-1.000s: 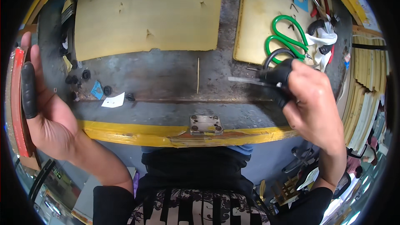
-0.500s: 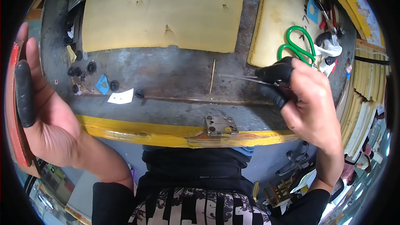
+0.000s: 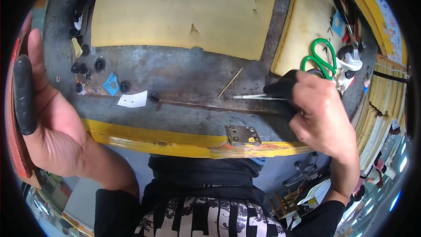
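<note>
At the far left, my left hand [image 3: 55,125] has its palm turned up and a black finger cot on the thumb. Thumb and fingers hold a flat reddish-brown board [image 3: 15,149] by its edge; part of the grip is hidden. My right hand [image 3: 318,114], also with black finger cots, is closed around metal tweezers [image 3: 258,97] that point left above the dark worktop. Just left of the tweezer tips, and seemingly apart from them, a thin wooden stick [image 3: 230,82] lies slanted on the surface. My right hand looks slightly blurred.
A yellowish sheet [image 3: 175,17] covers the back of the worktop. Green-handled scissors [image 3: 319,59] lie beyond my right hand. Several black rubber caps [image 3: 100,64], a blue scrap [image 3: 111,84] and a white card [image 3: 133,99] sit left. A metal plate [image 3: 244,135] is fixed at the yellow front edge.
The wooden stick has turned from nearly straight to slanted, its far end swinging right. The tweezers have come nearer the front edge. My left hand stays on the board; the view has shifted slightly.
</note>
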Action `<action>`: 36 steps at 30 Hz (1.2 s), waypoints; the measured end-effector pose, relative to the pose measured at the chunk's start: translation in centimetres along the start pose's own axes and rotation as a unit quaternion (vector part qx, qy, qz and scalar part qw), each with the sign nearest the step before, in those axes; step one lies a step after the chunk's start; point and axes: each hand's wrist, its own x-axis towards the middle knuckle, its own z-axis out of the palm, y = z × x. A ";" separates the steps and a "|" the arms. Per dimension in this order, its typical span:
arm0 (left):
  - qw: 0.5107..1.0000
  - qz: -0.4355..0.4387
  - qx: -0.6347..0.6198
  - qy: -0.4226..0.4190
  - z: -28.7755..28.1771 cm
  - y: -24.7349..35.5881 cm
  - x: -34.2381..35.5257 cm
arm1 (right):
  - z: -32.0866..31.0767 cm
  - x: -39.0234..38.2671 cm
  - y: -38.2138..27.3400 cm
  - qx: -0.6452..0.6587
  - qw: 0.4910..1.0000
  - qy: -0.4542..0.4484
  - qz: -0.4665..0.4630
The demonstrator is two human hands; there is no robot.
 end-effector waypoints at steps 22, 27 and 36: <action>0.998 0.009 0.053 -0.034 0.0 0.2 0.2 | -0.8 -1.0 0.3 -0.006 0.998 0.024 0.065; 0.994 0.001 0.066 0.082 -0.3 -0.2 -0.3 | 0.7 1.4 -1.2 0.032 0.998 0.053 -0.007; 0.959 0.083 0.264 0.051 -1.1 -0.4 -1.0 | 3.2 8.0 -4.2 0.043 0.985 0.043 -0.158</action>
